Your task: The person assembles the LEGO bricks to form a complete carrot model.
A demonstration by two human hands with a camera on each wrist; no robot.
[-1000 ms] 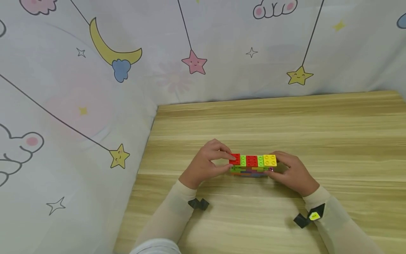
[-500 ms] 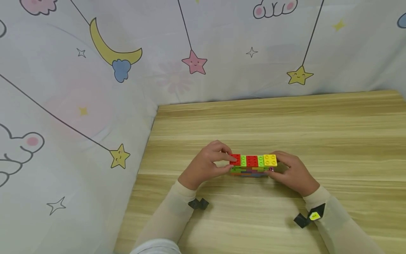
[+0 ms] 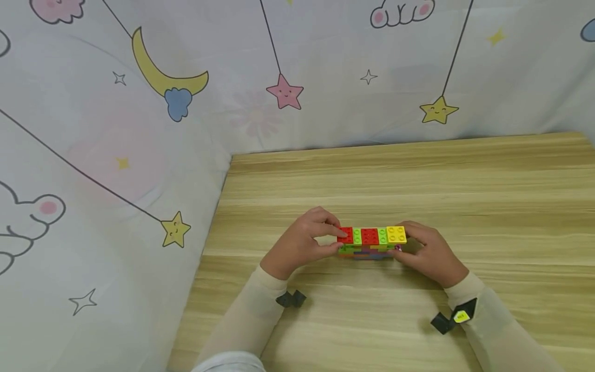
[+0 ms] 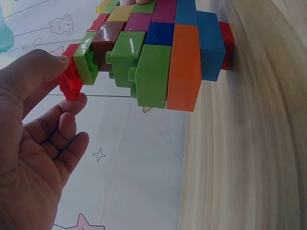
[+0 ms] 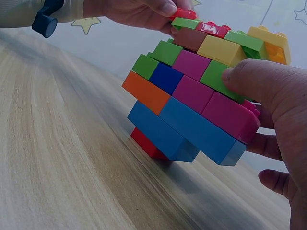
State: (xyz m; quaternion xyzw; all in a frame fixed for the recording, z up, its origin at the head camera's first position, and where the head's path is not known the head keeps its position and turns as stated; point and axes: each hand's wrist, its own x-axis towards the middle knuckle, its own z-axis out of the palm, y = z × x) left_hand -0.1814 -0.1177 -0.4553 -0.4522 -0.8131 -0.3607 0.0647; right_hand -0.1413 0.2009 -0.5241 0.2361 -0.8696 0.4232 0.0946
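A wall of colourful toy building bricks (image 5: 191, 64) stands on the table between my hands, narrow at its red bottom brick (image 5: 146, 143) and wider above. My left hand (image 3: 302, 240) pinches a red brick (image 4: 72, 76) at the top left end, with thumb and index finger on it. This brick sits beside a light green brick (image 4: 87, 60). On the opposite end, my right hand (image 3: 429, 254) grips the wall, its thumb pressing a green brick (image 5: 218, 79) and its other fingers partly hidden behind. A yellow brick (image 3: 396, 234) tops the right end.
The wood-grain table (image 3: 372, 181) extends around the bricks on every side. Behind and to the left hangs a white cloth (image 3: 325, 46) printed with stars, a moon and bears. Black camera mounts (image 3: 291, 298) are strapped at both wrists.
My left hand and the top of the brick wall have shifted very slightly right and toward me. The right hand keeps its hold, almost still.
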